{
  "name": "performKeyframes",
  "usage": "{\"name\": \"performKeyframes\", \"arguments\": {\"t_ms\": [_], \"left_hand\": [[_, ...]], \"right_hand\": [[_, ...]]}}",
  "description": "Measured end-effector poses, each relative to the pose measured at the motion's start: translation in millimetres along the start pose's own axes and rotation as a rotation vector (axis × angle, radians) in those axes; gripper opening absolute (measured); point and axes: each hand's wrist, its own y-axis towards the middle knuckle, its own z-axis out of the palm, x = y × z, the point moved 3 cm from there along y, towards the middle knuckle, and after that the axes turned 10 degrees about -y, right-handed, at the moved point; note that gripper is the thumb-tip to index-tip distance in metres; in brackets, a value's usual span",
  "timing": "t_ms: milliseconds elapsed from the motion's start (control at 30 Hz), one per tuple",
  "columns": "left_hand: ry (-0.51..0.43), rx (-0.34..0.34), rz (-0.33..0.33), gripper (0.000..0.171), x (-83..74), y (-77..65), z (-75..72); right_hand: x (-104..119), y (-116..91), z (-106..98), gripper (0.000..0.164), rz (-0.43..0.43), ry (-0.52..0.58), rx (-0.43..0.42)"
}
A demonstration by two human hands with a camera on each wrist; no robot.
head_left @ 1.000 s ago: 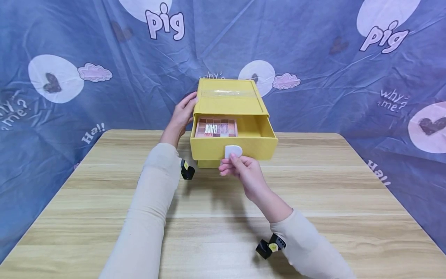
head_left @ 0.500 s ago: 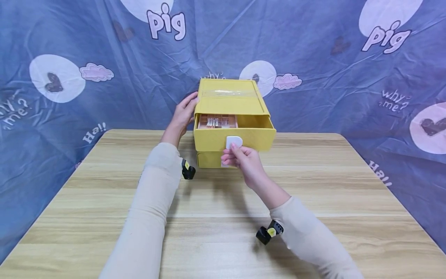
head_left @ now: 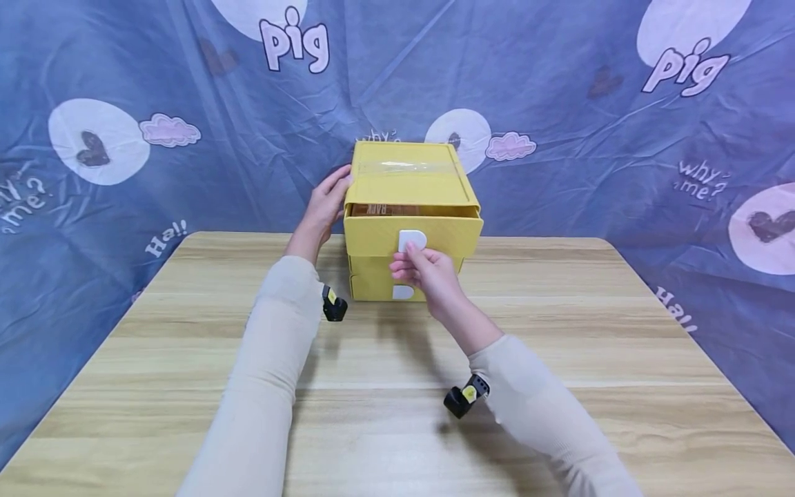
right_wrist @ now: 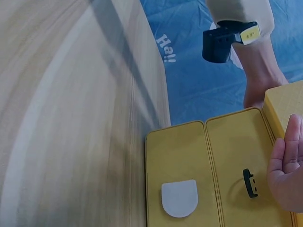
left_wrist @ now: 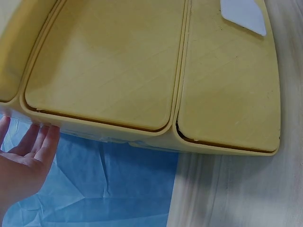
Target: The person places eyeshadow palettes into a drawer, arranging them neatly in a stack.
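A yellow drawer cabinet (head_left: 406, 176) stands at the back of the table, its top drawer (head_left: 379, 236) pulled out only a little. My right hand (head_left: 431, 276) pinches that drawer's white handle (head_left: 413, 239), thumb in front and fingers below it. In the right wrist view the same hand (right_wrist: 289, 170) is at the right edge, and the handle is hidden there. My left hand (head_left: 324, 207) rests on the cabinet's left side with fingers extended; the left wrist view shows its fingertips (left_wrist: 47, 137) against the side wall. Inside the drawer, an eyeshadow palette (head_left: 385, 209) is mostly covered.
Below are more drawers; the lowest has a white handle (right_wrist: 180, 197), the middle one a black fitting (right_wrist: 250, 183). A wooden table (head_left: 373, 414) bears the cabinet. Behind hangs a blue printed cloth (head_left: 248, 172). Strapped to each wrist is a black camera (head_left: 461, 399).
The top drawer has slid back into the cabinet, my right hand moving forward with its handle. The palette has gone mostly out of sight. My left hand has stayed against the side.
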Motion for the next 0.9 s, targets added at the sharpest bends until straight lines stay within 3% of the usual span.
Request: {"name": "performKeyframes", "arguments": {"t_ms": [233, 400, 433, 900], "left_hand": [[0.000, 0.003, 0.002, 0.045, 0.0, 0.1, -0.7], [0.002, 0.003, 0.007, 0.045, 0.4, 0.9, -1.1], [0.000, 0.003, 0.007, 0.045, 0.4, 0.8, -1.3], [-0.020, 0.003, 0.000, 0.045, 0.5, 1.9, -1.1]], "right_hand": [[-1, 11, 2, 0.027, 0.031, 0.017, -0.049], [-2, 17, 2, 0.034, 0.026, -0.015, -0.066], [-13, 27, -2, 0.035, 0.010, 0.005, -0.047], [-1, 29, 2, 0.027, 0.072, 0.034, -0.088]]}}
